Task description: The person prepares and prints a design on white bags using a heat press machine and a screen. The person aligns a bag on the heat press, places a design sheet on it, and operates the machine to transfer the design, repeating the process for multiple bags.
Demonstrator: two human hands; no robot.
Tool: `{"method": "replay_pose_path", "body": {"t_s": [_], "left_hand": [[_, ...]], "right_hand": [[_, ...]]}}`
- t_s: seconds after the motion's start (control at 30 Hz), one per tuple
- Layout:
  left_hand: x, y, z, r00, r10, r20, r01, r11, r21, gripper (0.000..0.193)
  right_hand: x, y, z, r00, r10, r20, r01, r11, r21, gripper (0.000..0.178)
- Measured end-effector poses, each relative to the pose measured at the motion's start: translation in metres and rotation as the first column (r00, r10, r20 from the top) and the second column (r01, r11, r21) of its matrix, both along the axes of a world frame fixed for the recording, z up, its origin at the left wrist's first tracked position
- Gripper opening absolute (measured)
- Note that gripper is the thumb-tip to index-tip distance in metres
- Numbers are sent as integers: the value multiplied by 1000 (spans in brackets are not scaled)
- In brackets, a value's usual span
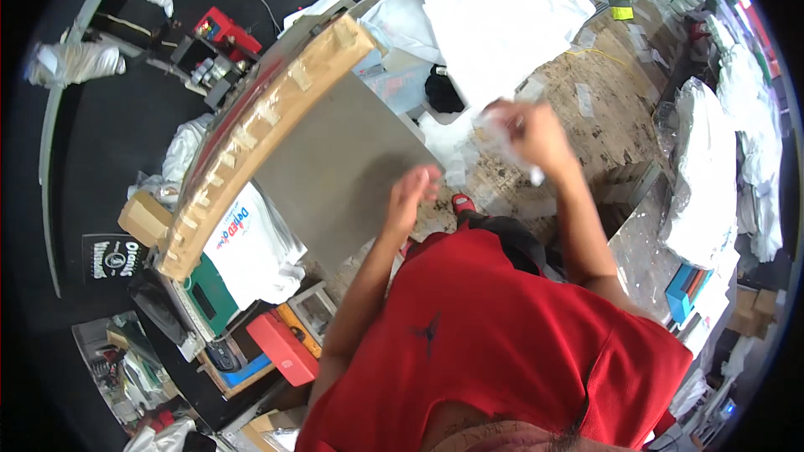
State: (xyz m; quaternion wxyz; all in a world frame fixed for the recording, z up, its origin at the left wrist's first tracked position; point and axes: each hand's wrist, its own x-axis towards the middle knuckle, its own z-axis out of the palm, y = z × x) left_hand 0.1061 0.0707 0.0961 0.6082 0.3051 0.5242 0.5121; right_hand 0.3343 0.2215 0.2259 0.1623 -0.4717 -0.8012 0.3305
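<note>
My left hand (409, 196) is raised by the near right edge of a flat grey board (335, 151), its fingers apart and holding nothing. Farther right, over the worn floor, my right hand (538, 138) is closed on a crumpled whitish, see-through piece of film (505, 127). Motion blurs both the fingers and the film, so its exact kind cannot be made out. Beyond that hand, a large pile of white cloth (494, 17) lies with a dark round opening or object (443, 89) beside it.
A long bar covered in brown tape (268, 117) borders the board's far left side. White printed shirts (255, 243), a red box (283, 348) and a green panel (211, 297) sit at left. Bagged white garments (702, 176) and a blue box (682, 291) stand at right.
</note>
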Motion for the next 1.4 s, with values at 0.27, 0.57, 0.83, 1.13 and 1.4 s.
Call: {"method": "replay_pose_path", "body": {"t_s": [0.27,0.57,0.83,1.13,1.4], "left_hand": [[-15,39,-34,748,-431,-505,401,900,-174,43],[-72,-96,-48,940,271,-209,-252,961,115,31],[-160,-138,-99,560,735,-383,-714,662,226,30],[-210,-125,-98,323,517,-792,-652,729,210,30],[-255,-105,-109,257,464,-848,-702,692,166,27]], "right_hand": [[-58,-127,-75,767,634,-97,-641,754,-144,28],[10,-28,-224,899,-355,-257,170,823,-542,39],[-75,-53,-195,940,14,-341,-277,617,-737,47],[-153,-13,-207,993,111,-40,-112,993,-25,30],[-190,6,-218,996,93,5,-93,986,139,33]]}}
